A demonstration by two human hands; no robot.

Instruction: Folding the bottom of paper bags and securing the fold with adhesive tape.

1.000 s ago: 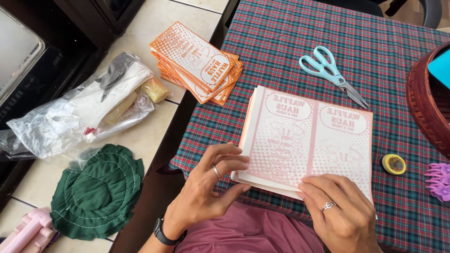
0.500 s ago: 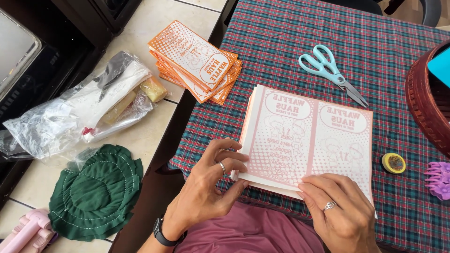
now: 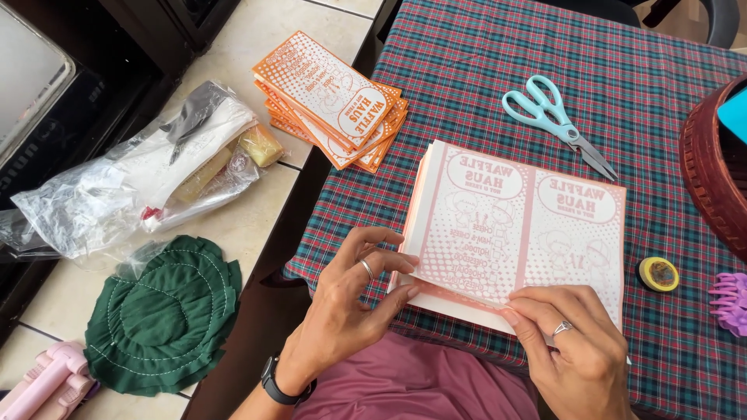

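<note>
A stack of printed sheets (image 3: 521, 225), white with pale orange print, lies on the plaid tablecloth (image 3: 591, 85). My left hand (image 3: 350, 299) holds the stack's near left corner, thumb and fingers pinching the sheet edges. My right hand (image 3: 576, 350) presses fingertips on the top sheet near its front edge. Both hands wear a ring; the left wrist carries a dark watch. A pile of cut orange cards (image 3: 331, 97) rests at the table's left edge, overhanging onto the tiled floor.
Teal scissors (image 3: 556, 120) lie beyond the stack. A yellow tape roll (image 3: 658, 274) and a purple hair clip (image 3: 730, 302) sit to the right, beside a dark red basket (image 3: 712, 175). A plastic bag (image 3: 140, 183), green cloth (image 3: 159, 315) and a pink object (image 3: 39, 385) lie on the floor.
My left hand's fingers have shifted slightly along the stack's left corner. The right hand and the stack stay where they were.
</note>
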